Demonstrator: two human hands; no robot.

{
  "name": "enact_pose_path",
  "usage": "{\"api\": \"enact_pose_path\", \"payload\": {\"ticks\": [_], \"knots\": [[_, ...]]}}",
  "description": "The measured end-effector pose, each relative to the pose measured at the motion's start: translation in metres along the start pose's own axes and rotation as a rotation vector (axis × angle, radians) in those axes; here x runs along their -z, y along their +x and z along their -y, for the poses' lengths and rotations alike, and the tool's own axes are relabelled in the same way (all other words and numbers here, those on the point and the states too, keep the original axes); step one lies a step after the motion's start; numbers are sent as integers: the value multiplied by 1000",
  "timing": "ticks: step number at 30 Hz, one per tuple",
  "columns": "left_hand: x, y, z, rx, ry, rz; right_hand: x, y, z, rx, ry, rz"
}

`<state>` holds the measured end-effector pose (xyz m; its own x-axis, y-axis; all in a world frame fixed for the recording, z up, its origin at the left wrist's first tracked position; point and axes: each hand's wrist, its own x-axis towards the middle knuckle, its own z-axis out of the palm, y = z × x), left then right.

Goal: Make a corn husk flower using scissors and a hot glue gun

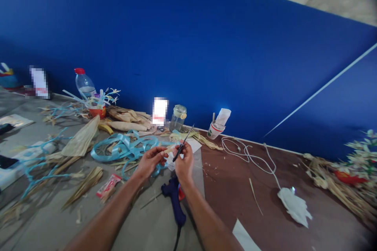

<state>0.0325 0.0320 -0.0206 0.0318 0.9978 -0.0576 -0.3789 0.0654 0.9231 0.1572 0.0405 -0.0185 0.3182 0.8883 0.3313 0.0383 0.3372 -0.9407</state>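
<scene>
My left hand [151,161] is closed, its fingertips pinching a small pale strip [169,150] that looks like dried husk. Close beside it, my right hand [185,160] grips a slim dark pointed tool [185,141], its tip angled up and to the right; whether it is tweezers or scissors I cannot tell. The two hands nearly meet over the table. Just below them lies a dark blue glue gun [176,204], with something red partly hidden by my right wrist. Shiny light-blue ribbon [108,153] lies in loops left of my left hand.
Dried husks [79,141] and blue-stemmed flowers [38,178] spread over the left side. A plastic bottle [84,82], a red cup [98,110], a glass jar [178,117] and a white cup [214,130] stand along the blue partition [206,47]. A white cable [250,155] curls at right.
</scene>
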Motion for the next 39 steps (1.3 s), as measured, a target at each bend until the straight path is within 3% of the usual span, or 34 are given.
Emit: {"api": "enact_pose_path", "payload": {"ticks": [5,13,25,39], "knots": [[-1,0,1,-4,-32,8,1,0,0,15,-10,-10],[-6,-2,-7,-58,159,-66,1,-2,0,6,-5,22],[-5,-2,-4,-94,204,-88,0,-5,-5,71,-42,43],[7,0,-7,-11,72,9,1,0,0,-153,157,147]]}}
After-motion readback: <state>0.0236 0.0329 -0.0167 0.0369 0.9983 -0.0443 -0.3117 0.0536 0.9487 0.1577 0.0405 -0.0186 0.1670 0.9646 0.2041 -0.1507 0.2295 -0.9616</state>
